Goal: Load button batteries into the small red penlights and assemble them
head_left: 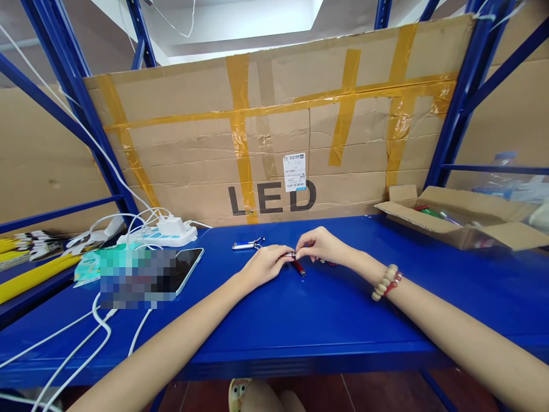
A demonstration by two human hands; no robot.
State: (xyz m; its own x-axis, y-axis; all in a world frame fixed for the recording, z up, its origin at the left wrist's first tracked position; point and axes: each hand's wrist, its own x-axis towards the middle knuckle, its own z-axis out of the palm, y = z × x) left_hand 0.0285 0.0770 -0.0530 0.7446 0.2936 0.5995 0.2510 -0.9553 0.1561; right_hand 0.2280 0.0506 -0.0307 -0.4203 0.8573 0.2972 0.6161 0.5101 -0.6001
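My left hand (268,264) is closed in a pinch on a small silver-and-red cylindrical piece (290,255). At that piece's right end, the bent fingers of my right hand (321,245) are pressed together; what lies between them, if anything, is too small to make out. Just below the fingertips a dark red tube (299,267) with a metal end rests on the blue table (274,320). Partly behind my right hand are small dark red and metallic parts (328,263). A blue-and-silver pen-shaped stick (244,245) with a small ring lies beyond my left hand.
On the left are a phone (189,266), a teal packet (92,264), white cables and a power strip (184,236). An open cardboard box (441,226) with small items stands at the right. A tall cardboard sheet (193,154) closes off the back between blue shelf posts.
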